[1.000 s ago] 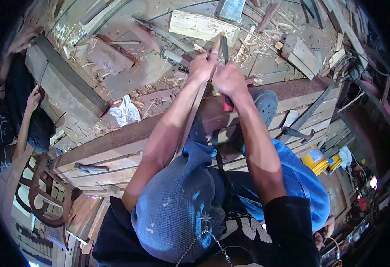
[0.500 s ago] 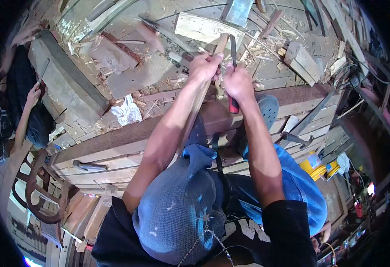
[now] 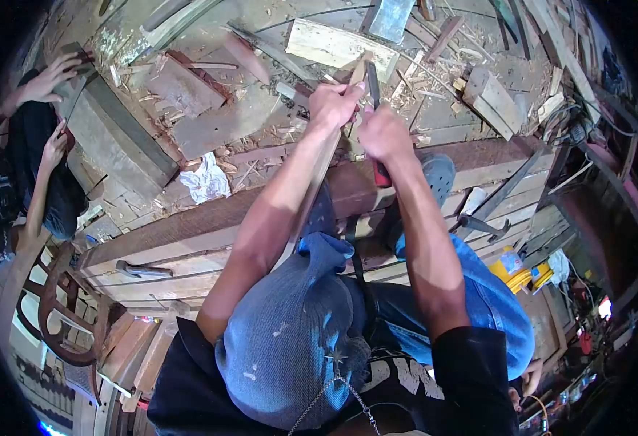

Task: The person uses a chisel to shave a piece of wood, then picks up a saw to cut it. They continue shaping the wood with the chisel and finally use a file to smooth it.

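Observation:
My left hand (image 3: 333,107) is closed round a long, narrow wooden strip (image 3: 322,163), which slants from my lap up past my fingers. In my right hand (image 3: 387,135) is a hand tool with a red-and-black handle (image 3: 382,174) and a narrow dark blade (image 3: 372,78). The blade points away from me and overlaps the strip's far end in this view. Both hands are close together above the bench edge, and the grip covers the middle of the tool. Just beyond them lies a pale wood block (image 3: 340,45).
Wood offcuts (image 3: 185,89) and shavings litter the work surface. A crumpled white cloth (image 3: 206,179) lies left of my arms. At far left, a person's hand (image 3: 55,147) holds a thin tool beside a large timber (image 3: 115,123). A hammer (image 3: 483,227) lies at right.
My right hand has shifted slightly left, bringing the blade over the strip's end. The other person's upper hand has moved toward their thin tool.

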Tool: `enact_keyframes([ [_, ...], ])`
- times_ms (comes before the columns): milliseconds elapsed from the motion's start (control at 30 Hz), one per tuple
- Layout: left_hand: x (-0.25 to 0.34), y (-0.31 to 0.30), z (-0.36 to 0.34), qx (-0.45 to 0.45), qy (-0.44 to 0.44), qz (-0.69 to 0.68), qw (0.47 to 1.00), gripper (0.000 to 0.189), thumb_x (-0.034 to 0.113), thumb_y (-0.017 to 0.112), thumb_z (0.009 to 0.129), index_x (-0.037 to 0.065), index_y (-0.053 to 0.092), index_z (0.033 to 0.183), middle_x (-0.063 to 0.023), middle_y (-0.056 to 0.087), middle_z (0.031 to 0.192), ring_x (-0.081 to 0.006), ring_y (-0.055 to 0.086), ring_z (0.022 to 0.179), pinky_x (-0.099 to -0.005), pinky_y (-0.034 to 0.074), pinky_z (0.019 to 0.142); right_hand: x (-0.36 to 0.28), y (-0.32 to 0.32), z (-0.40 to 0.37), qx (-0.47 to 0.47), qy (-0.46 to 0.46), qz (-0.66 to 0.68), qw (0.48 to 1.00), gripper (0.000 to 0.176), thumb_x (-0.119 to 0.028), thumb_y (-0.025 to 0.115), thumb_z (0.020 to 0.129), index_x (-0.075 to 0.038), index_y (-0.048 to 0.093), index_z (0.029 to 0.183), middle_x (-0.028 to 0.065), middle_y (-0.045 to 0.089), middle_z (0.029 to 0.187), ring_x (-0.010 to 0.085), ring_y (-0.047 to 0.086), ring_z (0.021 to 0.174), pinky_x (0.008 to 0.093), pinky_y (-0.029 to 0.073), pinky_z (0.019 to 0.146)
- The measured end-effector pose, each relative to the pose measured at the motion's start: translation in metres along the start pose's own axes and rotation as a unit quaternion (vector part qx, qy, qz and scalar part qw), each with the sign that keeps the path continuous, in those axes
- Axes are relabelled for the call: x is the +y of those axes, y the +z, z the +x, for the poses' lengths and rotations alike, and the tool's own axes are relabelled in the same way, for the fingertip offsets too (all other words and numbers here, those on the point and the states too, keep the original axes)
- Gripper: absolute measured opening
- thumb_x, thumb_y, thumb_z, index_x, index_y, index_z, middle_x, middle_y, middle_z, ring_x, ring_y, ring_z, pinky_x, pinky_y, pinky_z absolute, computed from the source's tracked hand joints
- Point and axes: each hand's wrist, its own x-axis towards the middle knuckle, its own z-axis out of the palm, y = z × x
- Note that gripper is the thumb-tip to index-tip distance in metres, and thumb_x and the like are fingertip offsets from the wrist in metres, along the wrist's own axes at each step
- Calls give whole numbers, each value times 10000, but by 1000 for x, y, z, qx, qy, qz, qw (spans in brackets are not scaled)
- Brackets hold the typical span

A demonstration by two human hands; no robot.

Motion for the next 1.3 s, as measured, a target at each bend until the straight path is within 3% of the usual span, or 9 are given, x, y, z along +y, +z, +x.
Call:
enact_keyframes([
  [67,-19,10,11,107,102,119,982,366,454,655,848,105,765,834,-36,681,649,-96,611,548,-276,497,588,-2,-10,5,-17,-42,-33,998,444,-253,419,928,158,555,1026,406,586,952,508,592,976,504,453,915],
  [167,1,-1,-2,7,26,67,997,501,497,677,805,32,720,986,-109,679,636,-202,666,601,-328,525,655,-4,-15,8,-38,-30,-43,998,455,-252,418,923,168,559,1027,405,588,958,498,595,989,498,448,929],
  [267,3,0,-6,26,3,71,997,478,491,670,812,40,727,961,-112,677,632,-210,669,614,-345,521,670,-6,-9,7,-51,-19,-36,998,472,-260,410,925,179,559,1017,406,590,939,496,605,970,499,470,905],
  [633,-7,7,-2,48,85,119,988,426,548,617,806,151,747,891,-164,690,794,-319,681,790,-375,517,746,-4,2,31,26,-96,23,995,479,-300,423,920,128,638,917,364,613,919,463,623,930,469,504,859],
  [700,-3,8,-3,56,61,115,990,418,534,647,786,133,746,853,-149,694,790,-302,684,792,-372,516,759,-3,7,27,27,-66,41,997,469,-308,429,927,101,651,870,332,626,945,462,614,953,475,481,891],
  [767,-2,7,2,44,81,93,991,381,428,678,825,63,726,925,-135,701,762,-253,681,678,-362,526,650,11,15,25,78,-42,38,995,474,-319,443,938,143,547,961,338,624,797,421,665,805,489,512,768],
  [833,4,3,-2,-90,-57,-164,981,318,287,636,906,12,672,1060,-110,694,819,-167,642,644,-291,497,563,14,12,12,56,-13,75,996,471,-322,421,949,130,552,980,345,622,829,445,648,843,499,499,789],
  [1000,1,7,-2,-64,-14,-150,986,294,251,595,944,7,641,1101,-57,639,751,-89,509,533,-234,406,467,6,6,-11,58,33,72,995,453,-312,396,960,102,552,1058,389,594,967,516,580,978,518,448,900],
  [1300,-9,14,8,-20,-10,-137,990,331,266,577,947,30,644,1169,-58,656,741,-91,543,545,-258,420,465,-10,-5,-8,-30,18,-2,999,456,-273,409,925,138,536,1074,393,581,1036,497,576,1032,506,454,921],
])
